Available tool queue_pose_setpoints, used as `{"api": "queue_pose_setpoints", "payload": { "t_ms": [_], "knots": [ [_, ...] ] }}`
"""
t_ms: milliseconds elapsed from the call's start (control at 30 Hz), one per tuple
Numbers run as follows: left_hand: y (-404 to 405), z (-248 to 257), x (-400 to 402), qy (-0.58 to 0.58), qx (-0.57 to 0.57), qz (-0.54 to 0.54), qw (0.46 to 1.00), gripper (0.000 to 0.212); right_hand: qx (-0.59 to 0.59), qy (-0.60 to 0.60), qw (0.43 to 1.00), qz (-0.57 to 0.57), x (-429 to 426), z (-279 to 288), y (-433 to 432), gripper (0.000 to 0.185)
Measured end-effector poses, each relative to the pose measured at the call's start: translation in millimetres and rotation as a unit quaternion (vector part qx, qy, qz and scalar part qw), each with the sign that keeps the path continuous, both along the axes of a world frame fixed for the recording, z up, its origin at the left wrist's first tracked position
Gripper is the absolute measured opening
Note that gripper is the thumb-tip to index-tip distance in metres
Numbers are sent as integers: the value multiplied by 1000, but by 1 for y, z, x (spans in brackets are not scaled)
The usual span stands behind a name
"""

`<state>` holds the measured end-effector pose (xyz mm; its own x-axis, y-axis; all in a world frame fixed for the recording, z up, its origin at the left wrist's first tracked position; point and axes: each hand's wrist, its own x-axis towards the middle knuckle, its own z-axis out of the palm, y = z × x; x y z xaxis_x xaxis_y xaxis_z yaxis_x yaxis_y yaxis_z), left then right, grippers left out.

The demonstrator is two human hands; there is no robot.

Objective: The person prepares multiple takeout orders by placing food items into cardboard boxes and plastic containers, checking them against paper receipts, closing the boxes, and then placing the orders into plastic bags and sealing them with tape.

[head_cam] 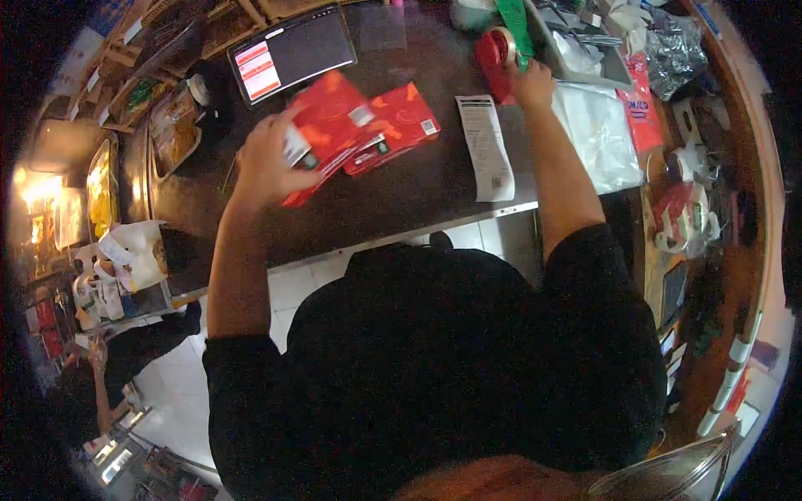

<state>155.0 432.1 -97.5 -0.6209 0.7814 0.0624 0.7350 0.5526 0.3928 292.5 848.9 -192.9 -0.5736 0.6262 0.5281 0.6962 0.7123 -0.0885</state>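
Note:
At the left of the dark table, my left hand [270, 153] grips the near end of a red printed packet [335, 119], thumb along its front edge. The packet is blurred and overlaps a second red packet [404, 122] that bears a printed code. My right hand [532, 84] is closed at a red tape dispenser [492, 59] with a cream-coloured roll; the fingertips are partly hidden. A green strip or packet [517, 28] stands right behind that hand. Between my hands lies a long printed paper slip [485, 150], close to the table's front edge.
A lit tablet [313, 56] lies at the back left. At the back right stands a grey bin [579, 47] of packaging, with clear plastic bags [595, 138] in front. A shelf unit [125, 50] borders the left. Another person's arm [100, 382] shows at lower left.

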Motion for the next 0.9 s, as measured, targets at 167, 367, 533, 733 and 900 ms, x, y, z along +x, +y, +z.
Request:
{"api": "queue_pose_setpoints", "payload": {
  "t_ms": [167, 367, 533, 733, 900],
  "knots": [
    [75, -20, 17, 24, -81, 14, 996, 89, -467, -99, 878, 30, -24, 2, 37, 48],
    [88, -40, 54, 150, -134, -1, 980, 63, -605, 157, 776, 87, 7, -3, 28, 26],
    [93, -51, 67, 268, -180, 41, 945, 52, -678, 411, 607, 51, 41, -20, -1, 25],
    [92, -56, 66, 281, -137, 41, 949, 53, -493, 78, 866, 17, 58, -50, 12, 32],
    [78, -66, 65, 263, -20, 4, 965, 42, -440, 136, 866, 194, 58, 0, -36, 23]
  ]
}}
